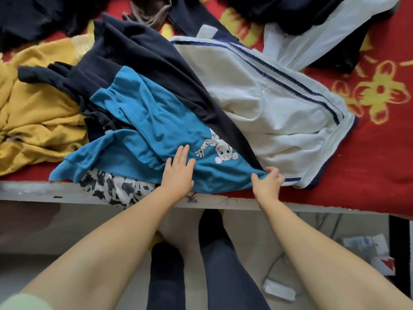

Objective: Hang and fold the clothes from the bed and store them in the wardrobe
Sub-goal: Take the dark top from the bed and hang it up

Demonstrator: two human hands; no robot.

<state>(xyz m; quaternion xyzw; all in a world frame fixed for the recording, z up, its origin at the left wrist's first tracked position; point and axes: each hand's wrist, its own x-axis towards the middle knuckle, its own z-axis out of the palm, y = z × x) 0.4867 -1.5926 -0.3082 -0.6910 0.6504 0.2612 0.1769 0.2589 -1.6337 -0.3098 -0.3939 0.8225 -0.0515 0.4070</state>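
- The bed (380,166) carries a red blanket with a woven yellow flower pattern; its near edge is a pale, scuffed board running across the view.
- Below the edge lies a light floor (241,247) with a small white box (279,289) and a thin cable on it, and some papers (366,245) at the right.
- The person stands close to the bed, dark-clad legs (214,265) visible between bare forearms.
- A blue shirt (143,121) lies crumpled in the middle of the pile, soft knit with ribbed cuffs and a white cartoon print near its hem.
- The left hand (178,173) lies flat on the blue shirt beside the print, fingers straight and slightly spread, holding nothing.
- The right hand (268,182) pinches the blue shirt's hem corner at the bed edge, fingers curled round the cloth.
- A navy garment (143,54) lies partly on the blue shirt, stretching diagonally away across the bed, matte and heavy-looking.
- White shorts (268,104), just right of it and touching it, are smooth, with navy stripes down the side and navy trim on the leg hem.
- A mustard garment (38,113) is bunched in deep folds at the left.
- A black-and-white blotched cloth (116,189) pokes out from under the blue shirt and hangs over the bed edge.
- More dark clothes (286,12) and a thin white piece (312,41) lie at the far side.
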